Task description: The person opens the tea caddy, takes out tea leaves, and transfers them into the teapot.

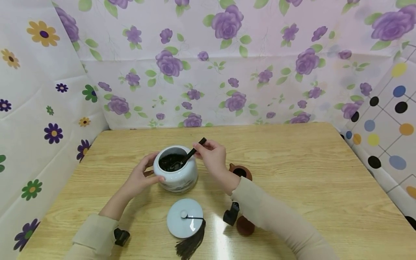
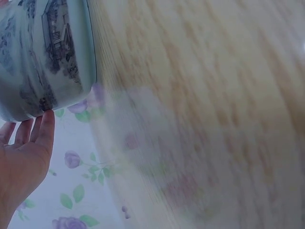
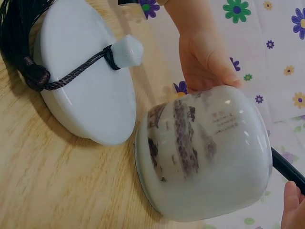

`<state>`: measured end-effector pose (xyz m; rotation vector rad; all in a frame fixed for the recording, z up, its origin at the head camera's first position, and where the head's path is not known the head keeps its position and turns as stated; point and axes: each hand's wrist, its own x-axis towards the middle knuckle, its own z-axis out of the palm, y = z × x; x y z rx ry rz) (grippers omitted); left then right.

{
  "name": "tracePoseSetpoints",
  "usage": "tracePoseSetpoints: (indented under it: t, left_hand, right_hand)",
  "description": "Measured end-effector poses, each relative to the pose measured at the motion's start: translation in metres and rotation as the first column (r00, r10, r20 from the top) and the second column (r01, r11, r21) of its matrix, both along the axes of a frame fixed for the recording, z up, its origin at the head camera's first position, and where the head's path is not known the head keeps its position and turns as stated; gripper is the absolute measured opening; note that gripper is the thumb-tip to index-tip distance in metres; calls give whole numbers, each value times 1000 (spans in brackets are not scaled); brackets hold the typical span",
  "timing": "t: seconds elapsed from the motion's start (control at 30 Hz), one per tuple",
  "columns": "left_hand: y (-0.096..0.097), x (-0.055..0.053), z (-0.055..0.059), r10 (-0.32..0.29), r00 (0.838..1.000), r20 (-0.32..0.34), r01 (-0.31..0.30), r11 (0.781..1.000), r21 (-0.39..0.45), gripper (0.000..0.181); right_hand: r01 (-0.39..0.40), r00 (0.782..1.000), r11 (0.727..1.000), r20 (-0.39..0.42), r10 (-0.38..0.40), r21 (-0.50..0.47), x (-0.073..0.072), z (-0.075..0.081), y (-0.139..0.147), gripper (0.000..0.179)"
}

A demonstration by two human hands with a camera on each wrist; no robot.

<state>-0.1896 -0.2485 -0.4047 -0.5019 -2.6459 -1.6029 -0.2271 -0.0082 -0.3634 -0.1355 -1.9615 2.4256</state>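
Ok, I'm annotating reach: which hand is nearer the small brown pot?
Right: the right hand, pinching the spoon, is just left of the pot; the left hand holds the left side of the white jar, farther off.

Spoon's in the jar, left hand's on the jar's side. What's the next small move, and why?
I'd probably lift the spoon gently, bowl level, out of the jar: the right hand pinches it, its bowl is down at the dark contents, the left hand holds the jar, and an open brown pot stands nearby.
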Motion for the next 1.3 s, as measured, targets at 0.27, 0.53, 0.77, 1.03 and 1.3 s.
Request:
tracePoseSetpoints:
  t: [0.27,0.53,0.77,1.03,1.3]
  left_hand:
    - [3,0,0,0,1000,8,0,1000,4,78]
    - [5,0,0,4,1000,3,-4,1000,4,78]
    - [5,0,-2,4,1000,13,-4,1000,7,78]
    - [4,0,-3,19,1000,15,-19,1000,3,78]
    - [1,1,-1,28,1000,13,-28,1000,-2,78]
  right_hand:
    - [35,999,998,24,-34,-56,-1,4,7,16]
    - [46,996,992,75,-37,-118,-3,5,16,12]
    - [58,994,987,101,-42,-153,-3,6,22,11]
    - [59,994,981,105,-41,-184,2,11,33,10]
    - [74,993,977,106,-53,-199,5,7,49,10]
